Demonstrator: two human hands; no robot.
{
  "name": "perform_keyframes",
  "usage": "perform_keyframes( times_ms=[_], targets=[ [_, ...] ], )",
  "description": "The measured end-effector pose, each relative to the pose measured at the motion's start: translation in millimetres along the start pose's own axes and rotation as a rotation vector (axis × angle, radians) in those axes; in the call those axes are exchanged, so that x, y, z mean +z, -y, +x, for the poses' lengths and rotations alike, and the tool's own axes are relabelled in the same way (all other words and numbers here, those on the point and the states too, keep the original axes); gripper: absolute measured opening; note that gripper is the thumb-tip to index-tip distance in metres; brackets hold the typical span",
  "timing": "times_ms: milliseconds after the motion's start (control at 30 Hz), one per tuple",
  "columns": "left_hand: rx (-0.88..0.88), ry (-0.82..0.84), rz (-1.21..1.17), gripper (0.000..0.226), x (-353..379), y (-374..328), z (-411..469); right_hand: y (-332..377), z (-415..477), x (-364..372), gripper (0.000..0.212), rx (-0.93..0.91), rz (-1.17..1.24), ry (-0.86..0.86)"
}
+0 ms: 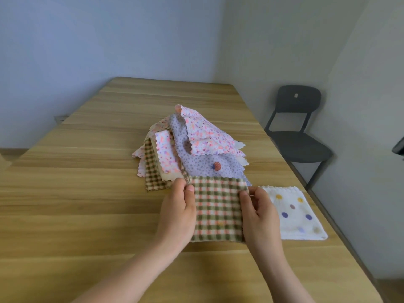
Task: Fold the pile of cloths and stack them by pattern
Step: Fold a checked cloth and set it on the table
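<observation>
A green, pink and white checked cloth (217, 208) lies folded on the wooden table (87, 193) in front of me. My left hand (178, 215) pinches its far left corner and my right hand (260, 217) pinches its far right corner. Just behind it sits a loose pile of cloths (188, 147): pink floral pieces on top, a purple dotted one (209, 165) under them, another checked one (153, 169) at the left. A folded white cloth with coloured dots (295, 213) lies flat to the right of my right hand.
A dark plastic chair (297, 132) stands beyond the table's right edge. Walls close the room behind and to the right. A wall socket (61, 118) shows at the far left. Bare tabletop stretches left of the pile and near me.
</observation>
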State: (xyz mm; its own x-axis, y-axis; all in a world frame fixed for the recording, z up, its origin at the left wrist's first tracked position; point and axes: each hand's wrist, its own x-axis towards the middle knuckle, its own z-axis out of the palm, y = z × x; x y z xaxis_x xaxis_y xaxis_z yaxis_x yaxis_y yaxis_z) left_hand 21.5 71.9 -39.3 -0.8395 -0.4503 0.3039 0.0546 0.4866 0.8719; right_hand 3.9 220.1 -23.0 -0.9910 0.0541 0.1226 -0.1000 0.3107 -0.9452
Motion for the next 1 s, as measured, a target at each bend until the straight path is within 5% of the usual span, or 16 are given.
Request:
perform_keyframes(
  times_ms=[233,400,667,1000],
  targets=[
    [-0.033,0.004,-0.006,0.025,14.6,3.1,-4.2,-12.5,3.5,-11.6,0.01,0.037,0.033,0.027],
    [-0.044,0.034,-0.047,0.004,27.2,1.9,-7.8,-19.8,4.7,-21.5,0.036,0.113,0.003,0.122],
    [0.069,0.106,0.137,0.023,46.2,23.2,1.7,-32.3,19.3,-16.7,0.049,-0.157,-0.496,0.04],
    [0.105,-0.001,0.094,0.068,42.7,33.7,1.1,-45.0,25.7,-11.9,0.04,-0.219,-0.496,0.019]
  ],
)
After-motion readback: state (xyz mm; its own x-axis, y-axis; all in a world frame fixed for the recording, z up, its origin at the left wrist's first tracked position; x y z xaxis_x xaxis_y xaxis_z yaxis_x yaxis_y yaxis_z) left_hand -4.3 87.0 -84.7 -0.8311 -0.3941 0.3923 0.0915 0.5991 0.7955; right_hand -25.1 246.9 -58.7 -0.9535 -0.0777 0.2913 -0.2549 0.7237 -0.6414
